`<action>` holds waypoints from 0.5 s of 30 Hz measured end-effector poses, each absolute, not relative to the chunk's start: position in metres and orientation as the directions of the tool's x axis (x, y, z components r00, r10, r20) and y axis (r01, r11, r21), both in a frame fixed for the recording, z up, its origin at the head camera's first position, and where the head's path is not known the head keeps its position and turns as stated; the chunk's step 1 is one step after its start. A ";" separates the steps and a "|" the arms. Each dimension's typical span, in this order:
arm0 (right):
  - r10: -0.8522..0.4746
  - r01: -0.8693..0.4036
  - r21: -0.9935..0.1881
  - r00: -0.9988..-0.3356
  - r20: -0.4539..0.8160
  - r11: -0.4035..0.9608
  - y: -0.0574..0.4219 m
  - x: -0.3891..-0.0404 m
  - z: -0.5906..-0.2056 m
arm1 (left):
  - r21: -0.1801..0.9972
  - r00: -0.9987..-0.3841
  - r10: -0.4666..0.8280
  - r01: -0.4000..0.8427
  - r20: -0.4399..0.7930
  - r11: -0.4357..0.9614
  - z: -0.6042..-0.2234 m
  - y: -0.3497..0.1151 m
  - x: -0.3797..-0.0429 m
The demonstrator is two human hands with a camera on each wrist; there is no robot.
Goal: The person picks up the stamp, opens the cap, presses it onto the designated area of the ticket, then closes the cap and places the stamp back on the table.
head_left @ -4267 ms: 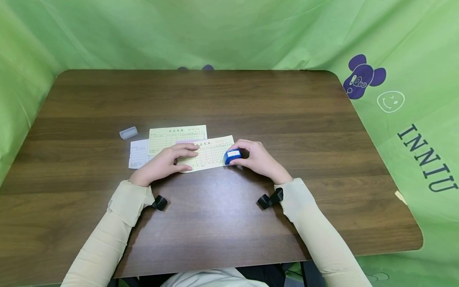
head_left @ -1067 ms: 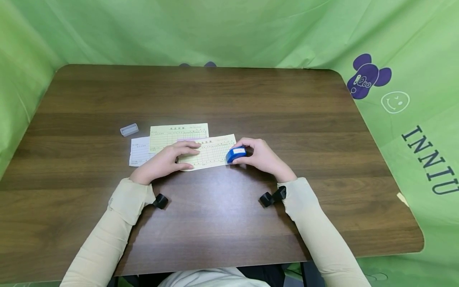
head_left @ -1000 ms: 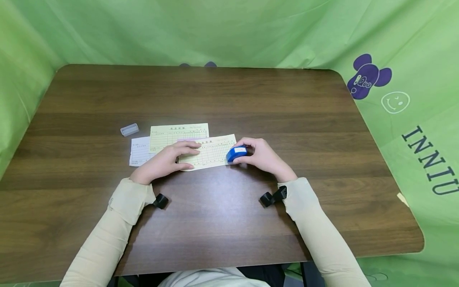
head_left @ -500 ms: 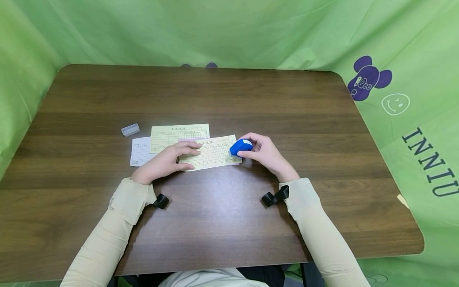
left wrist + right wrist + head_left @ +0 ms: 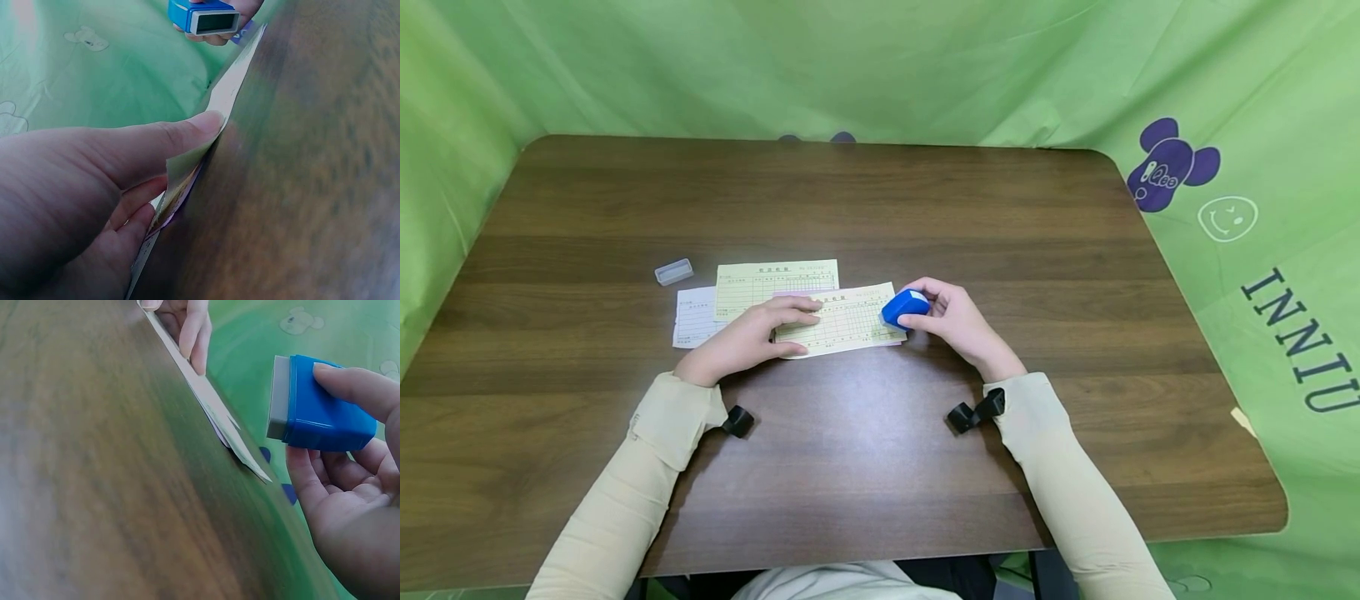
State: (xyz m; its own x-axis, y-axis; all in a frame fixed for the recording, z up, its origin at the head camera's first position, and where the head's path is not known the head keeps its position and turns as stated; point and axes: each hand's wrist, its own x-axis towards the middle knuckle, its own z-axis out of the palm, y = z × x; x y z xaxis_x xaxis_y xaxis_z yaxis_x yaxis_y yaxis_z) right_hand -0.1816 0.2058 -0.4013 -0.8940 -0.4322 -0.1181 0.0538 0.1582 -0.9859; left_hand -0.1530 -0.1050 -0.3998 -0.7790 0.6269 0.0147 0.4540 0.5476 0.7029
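My right hand (image 5: 951, 321) pinches a blue stamp (image 5: 904, 308) between thumb and fingers, tilted just above the right end of a pale yellow printed form (image 5: 850, 317). Seen from the right wrist, the stamp (image 5: 325, 403) is held clear of the paper, its grey face end turned toward the form. My left hand (image 5: 752, 337) rests on the form's left part with fingers spread. In the left wrist view its thumb (image 5: 194, 128) presses near the paper's edge, and purple-edged layers (image 5: 181, 200) show beneath the top sheet.
Behind my left hand lie a second yellow-green form (image 5: 752, 283) and a white-lilac slip (image 5: 695, 317) partly under it. A clear plastic cap (image 5: 673, 272) lies further left. All rest on a brown wooden table (image 5: 850, 467) with green cloth (image 5: 880, 67) around it.
My right hand has lifted the stamp off the form's right end, moving slightly up and right and tilting it. That corner of the form now shows. My left hand stays in place.
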 end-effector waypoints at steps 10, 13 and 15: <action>-0.430 0.067 -0.987 -0.894 -0.125 0.149 0.206 -0.180 -0.399 | 0.706 -0.790 0.612 0.450 0.029 0.547 -0.397 -0.104 -0.152; -0.430 0.068 -0.987 -0.894 -0.126 0.148 0.206 -0.179 -0.399 | 0.717 -0.798 0.600 0.448 0.052 0.534 -0.396 -0.103 -0.151; -0.430 0.068 -0.987 -0.894 -0.126 0.147 0.206 -0.180 -0.399 | 0.726 -0.810 0.582 0.444 0.075 0.525 -0.396 -0.103 -0.151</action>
